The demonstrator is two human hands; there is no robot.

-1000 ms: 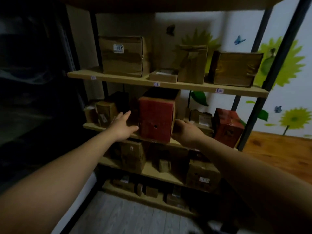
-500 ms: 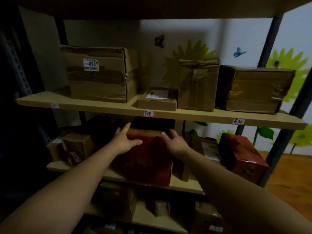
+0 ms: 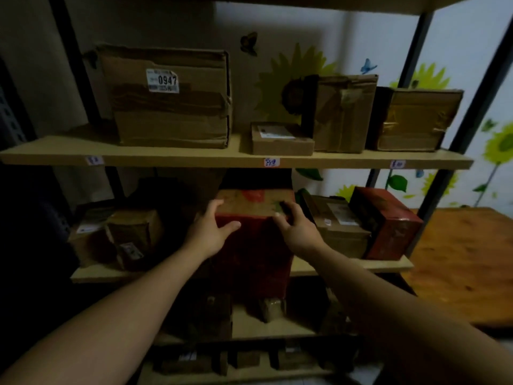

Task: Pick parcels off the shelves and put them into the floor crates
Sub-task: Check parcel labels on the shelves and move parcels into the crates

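A tall red box point(image 3: 254, 257) stands on the middle shelf point(image 3: 347, 266), its tan top tilted toward me and its front sticking out past the shelf edge. My left hand point(image 3: 212, 232) grips its upper left corner, thumb across the front face. My right hand point(image 3: 295, 229) grips its upper right corner, fingers over the top edge. No floor crates are in view.
The upper shelf point(image 3: 194, 158) holds a large cardboard box labelled 0947 point(image 3: 172, 98), a small flat box point(image 3: 280, 138) and two more cartons. Beside the red box sit brown parcels point(image 3: 130, 237), a labelled carton point(image 3: 340, 226) and a smaller red box point(image 3: 388, 222). Lower shelves hold small parcels.
The view has closed in on the shelves. Both hands have moved from the red box's sides to its top corners, and the box has come forward with its top tipped toward me.
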